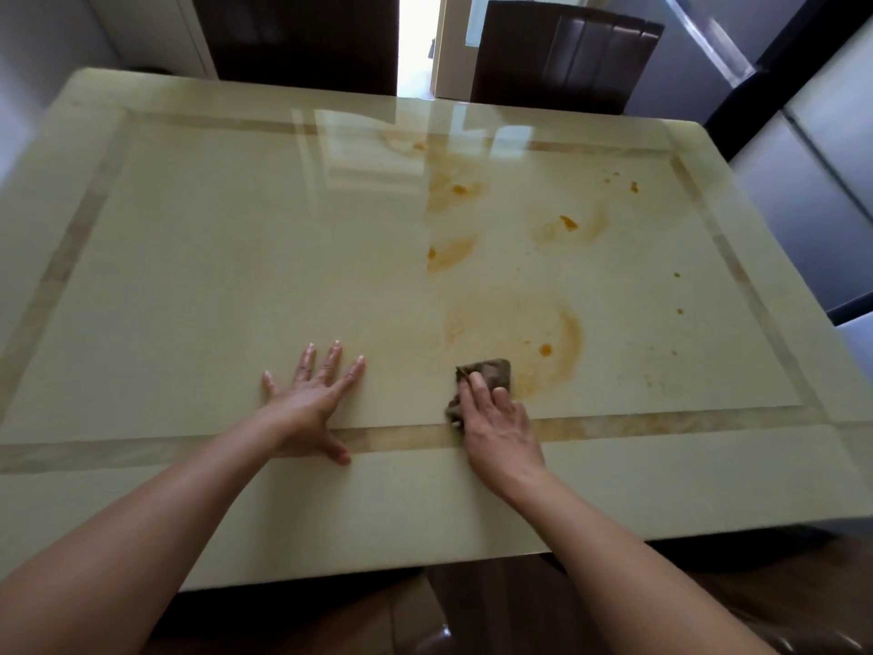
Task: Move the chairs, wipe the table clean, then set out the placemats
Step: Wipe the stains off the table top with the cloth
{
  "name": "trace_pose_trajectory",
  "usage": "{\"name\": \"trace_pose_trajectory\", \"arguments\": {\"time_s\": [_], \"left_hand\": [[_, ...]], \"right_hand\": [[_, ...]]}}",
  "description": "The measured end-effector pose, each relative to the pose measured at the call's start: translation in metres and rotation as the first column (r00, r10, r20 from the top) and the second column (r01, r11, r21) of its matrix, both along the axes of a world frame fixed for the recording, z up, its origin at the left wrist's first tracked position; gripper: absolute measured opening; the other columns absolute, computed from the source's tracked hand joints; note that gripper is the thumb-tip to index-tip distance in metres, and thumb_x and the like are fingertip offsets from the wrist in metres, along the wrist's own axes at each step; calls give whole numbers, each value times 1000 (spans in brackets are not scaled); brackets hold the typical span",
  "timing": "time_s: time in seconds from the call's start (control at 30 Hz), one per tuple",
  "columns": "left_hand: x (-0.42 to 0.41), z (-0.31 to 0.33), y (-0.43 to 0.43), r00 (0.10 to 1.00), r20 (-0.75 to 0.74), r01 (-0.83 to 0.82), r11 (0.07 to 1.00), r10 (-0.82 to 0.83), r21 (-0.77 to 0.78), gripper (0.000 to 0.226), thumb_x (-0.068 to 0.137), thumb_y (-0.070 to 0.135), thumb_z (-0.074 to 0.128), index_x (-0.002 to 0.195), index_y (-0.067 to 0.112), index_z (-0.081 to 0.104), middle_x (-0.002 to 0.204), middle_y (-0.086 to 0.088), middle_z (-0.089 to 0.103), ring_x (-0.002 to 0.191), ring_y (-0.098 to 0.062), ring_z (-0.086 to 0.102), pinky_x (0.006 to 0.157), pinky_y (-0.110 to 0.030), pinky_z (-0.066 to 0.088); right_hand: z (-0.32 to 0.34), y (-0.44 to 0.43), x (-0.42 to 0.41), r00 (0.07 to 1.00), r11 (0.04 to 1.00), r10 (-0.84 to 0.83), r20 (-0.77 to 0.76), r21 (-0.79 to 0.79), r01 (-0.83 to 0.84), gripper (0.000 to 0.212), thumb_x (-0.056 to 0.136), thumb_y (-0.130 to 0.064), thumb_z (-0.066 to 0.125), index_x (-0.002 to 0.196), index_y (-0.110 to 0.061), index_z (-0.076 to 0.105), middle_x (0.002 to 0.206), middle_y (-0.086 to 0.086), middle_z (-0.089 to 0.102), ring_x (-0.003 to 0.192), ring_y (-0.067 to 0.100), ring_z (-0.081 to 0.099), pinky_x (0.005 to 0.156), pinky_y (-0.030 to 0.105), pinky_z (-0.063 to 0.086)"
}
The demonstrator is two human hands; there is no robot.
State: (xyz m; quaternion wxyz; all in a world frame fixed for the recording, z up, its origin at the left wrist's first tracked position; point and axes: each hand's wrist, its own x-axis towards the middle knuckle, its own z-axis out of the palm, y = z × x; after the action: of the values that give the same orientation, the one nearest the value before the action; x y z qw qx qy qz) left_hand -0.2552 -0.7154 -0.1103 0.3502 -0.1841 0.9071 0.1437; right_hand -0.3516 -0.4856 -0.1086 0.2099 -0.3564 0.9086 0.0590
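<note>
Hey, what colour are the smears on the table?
Orange smears on the glossy cream table, clearest in the head view.

**Home dining room**

Glossy cream table (189, 229) with an inlaid border, sized for family meals. Orange food stains (543, 342) smeared across the top. Dark padded chair (567, 54) at the far edge, second chair (302, 40) beside it. Bright doorway (418, 35) between them. Wood floor (496, 607) underneath.
</note>
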Motion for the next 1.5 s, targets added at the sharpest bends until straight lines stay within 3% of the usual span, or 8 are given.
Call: {"name": "trace_pose_trajectory", "arguments": {"time_s": [0.3,0.57,0.63,0.73,0.83,0.97,1.37,1.5], "left_hand": [[0,1,1,1000,-14,-10,1000,10,-18,130,61,54,79,144,41,-21,150,7,-37,140,-24,-31,105,-71,0],[-1,1,1,1000,-10,4,1000,-4,-24,130,62,56,77,143,40,-23,145,7,-41,140,-27,-31,105,-71,2],[-4,3,2,1000,4,15,999,-15,-51,127,65,56,75,144,38,-22,151,3,-35,142,-29,-27,107,-69,5],[-22,14,0,999,-38,17,993,-21,-113,120,71,55,71,146,34,-21,158,-3,-21,146,-28,-15,111,-64,5],[-50,19,-15,993,-113,11,992,-26,-130,123,69,57,72,147,31,-21,157,-2,-24,145,-26,-20,110,-64,3],[-88,15,-34,996,-90,8,996,-16,-87,127,65,60,73,145,35,-23,154,0,-32,142,-29,-26,107,-69,3],[-120,2,-59,998,-55,-32,999,32,-3,130,62,62,74,146,36,-22,152,0,-35,141,-31,-28,104,-74,6],[-122,1,-61,998,-45,-44,999,45,7,131,62,61,75,145,35,-23,151,1,-36,141,-31,-29,104,-74,4]], "right_hand": [[-5,24,-35,955,956,-287,-75,45,290,64,94,1,21,151,-9,-5,158,10,-18,142,43,-13,116,53,-5],[-18,-19,-2,993,975,100,57,-207,-86,71,83,5,16,151,-8,0,154,9,-21,131,35,-34,117,50,-11],[-20,-39,8,977,960,203,71,-213,-184,73,79,-5,8,151,-8,8,153,7,-16,136,38,-24,113,50,-14],[-31,-58,3,947,930,320,-25,-180,-319,63,78,-15,28,139,-7,45,150,10,37,138,31,23,109,46,25],[-25,-75,-14,963,940,268,-34,-211,-269,56,84,-18,36,139,-11,46,151,6,33,138,23,23,109,39,30],[-23,-86,-57,992,949,121,36,-298,-105,60,98,-9,24,152,-16,-1,150,-5,-27,137,16,-29,113,31,-15],[-34,-54,-132,919,910,-389,-62,-178,374,74,78,-18,10,152,-13,9,160,9,-8,147,30,-11,117,41,-8],[-37,-93,-108,960,931,-279,-35,-255,262,71,80,-17,12,152,-13,12,160,9,-5,147,31,-9,114,37,-14]]}}
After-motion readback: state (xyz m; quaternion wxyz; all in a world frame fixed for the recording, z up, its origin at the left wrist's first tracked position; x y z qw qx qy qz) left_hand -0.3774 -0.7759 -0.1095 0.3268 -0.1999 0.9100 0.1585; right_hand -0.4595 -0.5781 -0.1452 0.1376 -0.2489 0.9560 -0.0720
